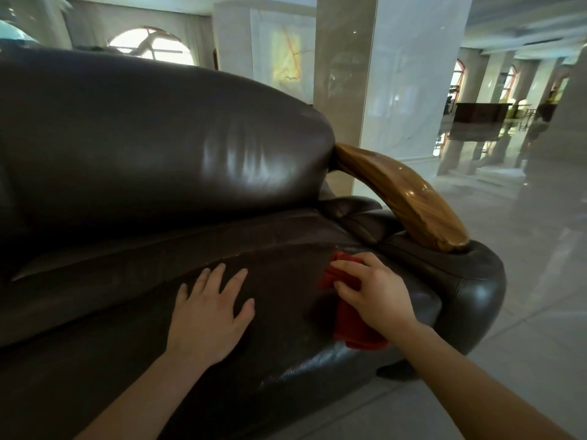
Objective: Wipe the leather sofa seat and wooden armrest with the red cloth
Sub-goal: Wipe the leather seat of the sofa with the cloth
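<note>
A dark brown leather sofa fills the left and middle of the view; its seat [133, 300] runs across the lower half. A curved, glossy wooden armrest [409, 198] arcs over the sofa's right end. My right hand [374, 290] presses a crumpled red cloth [352, 331] onto the right part of the seat, just below the armrest's lower end. The cloth hangs partly under my wrist. My left hand [209, 312] lies flat on the seat with fingers spread, a little left of the cloth, holding nothing.
The sofa's padded backrest [165, 134] rises behind the seat. A white marble pillar [390, 74] stands right behind the armrest. Shiny tiled floor [524, 281] spreads to the right of the sofa, with more columns and dark furniture [479, 112] far off.
</note>
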